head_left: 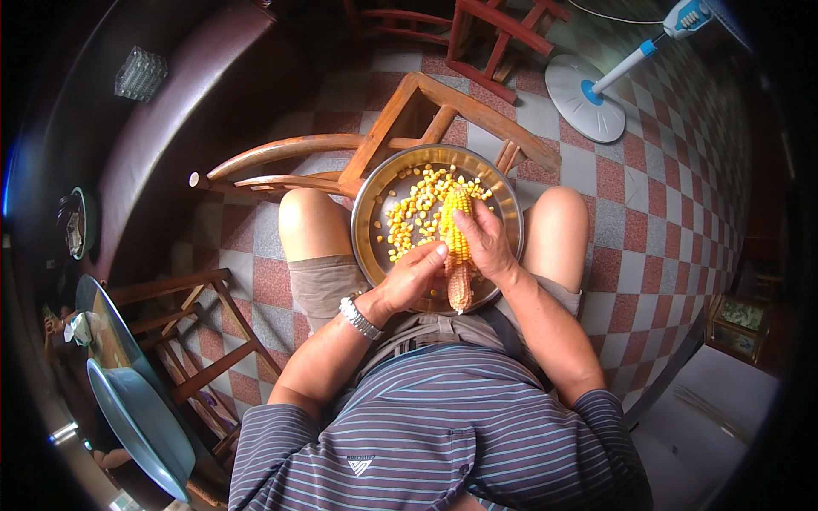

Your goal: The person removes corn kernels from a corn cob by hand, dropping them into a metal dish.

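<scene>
An ear of corn (pixel 457 246) is held upright over a round metal basin (pixel 363 211) resting between my knees. Yellow kernels still cover its upper and middle part, while its lower end nearest me is a bare brown cob. My right hand (pixel 491 244) grips the ear from the right, thumb lying on the kernels. From the left, my left hand (pixel 414 276) touches the ear's lower part with thumb and bent fingers; whether it grips the ear is partly hidden. Loose corn kernels (pixel 415 204) are scattered over the basin's floor, mostly left of and beyond the ear.
A wooden chair (pixel 383 137) lies beyond the basin, with a red wooden chair (pixel 498 38) behind it. The white base of a standing fan (pixel 585 99) is at upper right. At left are a wooden stool (pixel 211 370) and a blue plastic basin (pixel 137 421).
</scene>
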Available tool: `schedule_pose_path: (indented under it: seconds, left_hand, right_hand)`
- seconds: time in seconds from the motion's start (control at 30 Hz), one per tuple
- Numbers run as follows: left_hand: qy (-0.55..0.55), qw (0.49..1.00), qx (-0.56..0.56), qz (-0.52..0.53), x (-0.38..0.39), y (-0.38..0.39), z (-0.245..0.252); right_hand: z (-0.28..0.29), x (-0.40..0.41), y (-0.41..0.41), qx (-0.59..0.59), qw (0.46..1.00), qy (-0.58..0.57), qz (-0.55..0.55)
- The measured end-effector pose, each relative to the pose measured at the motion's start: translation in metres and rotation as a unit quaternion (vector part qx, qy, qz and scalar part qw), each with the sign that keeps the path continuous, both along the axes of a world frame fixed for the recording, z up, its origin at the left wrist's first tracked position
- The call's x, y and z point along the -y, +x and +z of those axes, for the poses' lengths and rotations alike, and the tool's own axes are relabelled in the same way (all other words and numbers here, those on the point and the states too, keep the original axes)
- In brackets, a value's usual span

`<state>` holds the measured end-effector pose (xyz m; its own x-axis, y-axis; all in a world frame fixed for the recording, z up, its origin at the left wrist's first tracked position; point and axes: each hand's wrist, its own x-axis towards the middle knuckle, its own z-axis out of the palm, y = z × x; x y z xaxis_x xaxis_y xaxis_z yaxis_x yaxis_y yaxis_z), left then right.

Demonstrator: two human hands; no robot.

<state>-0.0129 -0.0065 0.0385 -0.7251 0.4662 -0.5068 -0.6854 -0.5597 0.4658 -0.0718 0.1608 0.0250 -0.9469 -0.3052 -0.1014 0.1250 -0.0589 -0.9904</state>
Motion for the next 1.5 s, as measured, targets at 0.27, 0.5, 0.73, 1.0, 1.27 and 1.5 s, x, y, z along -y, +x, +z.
schedule_pose_path:
  seconds: [0.27, 0.5, 0.73, 1.0, 1.27, 1.5]
  left_hand:
    - [-0.117, 0.987, -0.102, -0.050, -0.001, 0.002, -0.015]
    - [-0.107, 0.988, -0.098, -0.047, 0.000, 0.003, -0.014]
    - [-0.219, 0.953, -0.195, -0.072, 0.002, 0.005, -0.019]
    - [-0.292, 0.919, -0.256, -0.071, 0.003, 0.010, -0.025]
    - [-0.230, 0.944, -0.219, -0.088, 0.002, 0.005, -0.025]
    - [-0.205, 0.956, -0.195, -0.073, 0.003, 0.005, -0.027]
  right_hand:
    - [-0.004, -0.001, 0.001, -0.004, 1.000, 0.022, -0.004]
    - [-0.004, -0.001, 0.001, 0.022, 1.000, -0.005, -0.002]
    - [-0.009, 0.000, 0.001, 0.007, 1.000, 0.020, -0.007]
    - [-0.004, 0.000, 0.001, -0.001, 1.000, 0.025, -0.010]
    - [-0.006, 0.000, 0.002, -0.021, 0.999, 0.044, -0.008]
    - [-0.003, -0.001, 0.002, -0.026, 0.999, 0.044, -0.004]
